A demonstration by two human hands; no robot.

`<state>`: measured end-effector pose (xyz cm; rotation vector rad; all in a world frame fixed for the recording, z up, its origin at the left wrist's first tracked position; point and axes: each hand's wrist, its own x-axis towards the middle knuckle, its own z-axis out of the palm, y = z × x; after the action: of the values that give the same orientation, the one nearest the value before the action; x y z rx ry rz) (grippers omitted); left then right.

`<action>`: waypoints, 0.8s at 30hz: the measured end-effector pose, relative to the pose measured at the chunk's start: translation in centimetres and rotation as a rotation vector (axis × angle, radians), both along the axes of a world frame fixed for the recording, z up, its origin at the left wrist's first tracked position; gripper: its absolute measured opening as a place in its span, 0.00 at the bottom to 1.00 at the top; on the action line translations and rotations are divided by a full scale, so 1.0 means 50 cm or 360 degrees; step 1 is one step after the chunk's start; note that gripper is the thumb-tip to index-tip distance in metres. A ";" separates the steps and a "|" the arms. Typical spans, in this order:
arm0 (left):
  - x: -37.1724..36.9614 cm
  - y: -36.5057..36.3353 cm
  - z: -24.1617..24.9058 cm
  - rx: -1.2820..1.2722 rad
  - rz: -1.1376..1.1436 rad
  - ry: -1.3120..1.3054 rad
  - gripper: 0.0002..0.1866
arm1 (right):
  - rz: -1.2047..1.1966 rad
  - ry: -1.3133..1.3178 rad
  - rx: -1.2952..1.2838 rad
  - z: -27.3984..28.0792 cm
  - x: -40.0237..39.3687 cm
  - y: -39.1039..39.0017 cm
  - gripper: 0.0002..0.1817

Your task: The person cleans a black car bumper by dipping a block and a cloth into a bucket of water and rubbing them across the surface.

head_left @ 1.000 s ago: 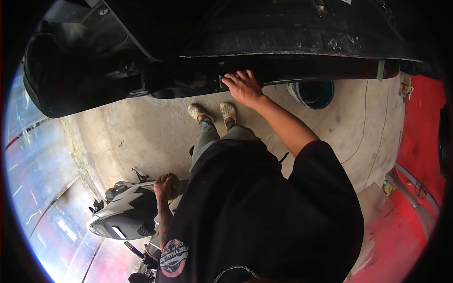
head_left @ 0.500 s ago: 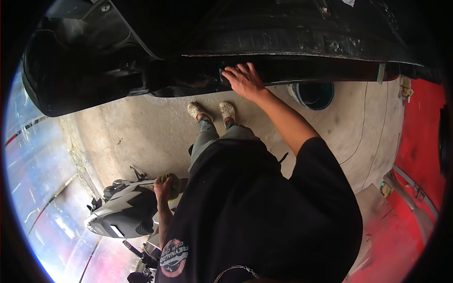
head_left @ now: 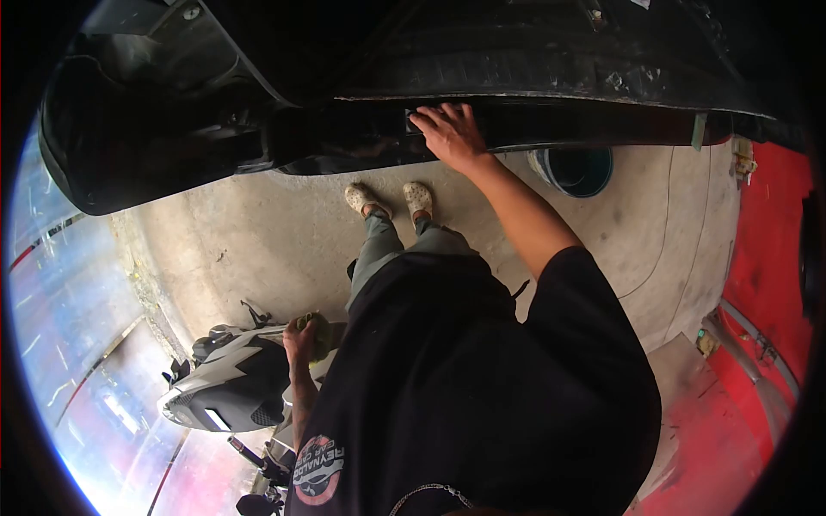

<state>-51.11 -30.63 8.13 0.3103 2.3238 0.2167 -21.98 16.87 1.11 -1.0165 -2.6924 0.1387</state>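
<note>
Across the top of the head view runs a glossy black car body panel (head_left: 551,127), its lower edge facing me. My right hand (head_left: 452,136) presses on it with bent fingers. Under those fingertips a small dark flat pad (head_left: 410,121) shows at the left; the rest of it is hidden by the hand. Down at my left side, away from the panel, my left hand (head_left: 298,336) is closed around a soft yellow-green sponge (head_left: 322,335). Part of that sponge is hidden behind the fingers.
A dark round bucket (head_left: 576,172) stands on the concrete floor (head_left: 258,224) below the panel's right part. A grey and black motorcycle (head_left: 237,387) is close behind my left hand. Green tape (head_left: 699,131) hangs at the panel's right end. A thin cable crosses the floor at right.
My right hand has shifted slightly to the right along the panel, with the dark pad under it. My left hand keeps its grip on the sponge at my side.
</note>
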 end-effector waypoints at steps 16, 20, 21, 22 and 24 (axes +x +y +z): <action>-0.009 0.057 0.002 -0.0039 -0.0185 0.0051 0.26 | 0.0090 0.0031 -0.0135 0.000 0.031 0.031 0.24; -0.019 0.098 0.046 0.0060 -0.0096 0.0116 0.26 | 0.0001 0.0056 -0.0113 0.005 0.095 0.040 0.22; -0.019 0.101 0.060 0.0077 -0.0070 0.0124 0.26 | -0.0021 0.0044 -0.0094 0.009 0.094 0.035 0.21; -0.018 0.102 0.064 0.0065 -0.0077 0.0140 0.26 | -0.0002 0.0053 -0.0125 0.011 0.084 0.032 0.21; -0.029 0.068 0.028 0.0082 -0.0056 0.0083 0.25 | 0.0027 0.0075 -0.0176 0.018 0.043 0.026 0.21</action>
<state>-52.56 -27.22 9.53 0.3864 2.3648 0.2539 -19.82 18.15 2.00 -1.0085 -2.6764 0.3139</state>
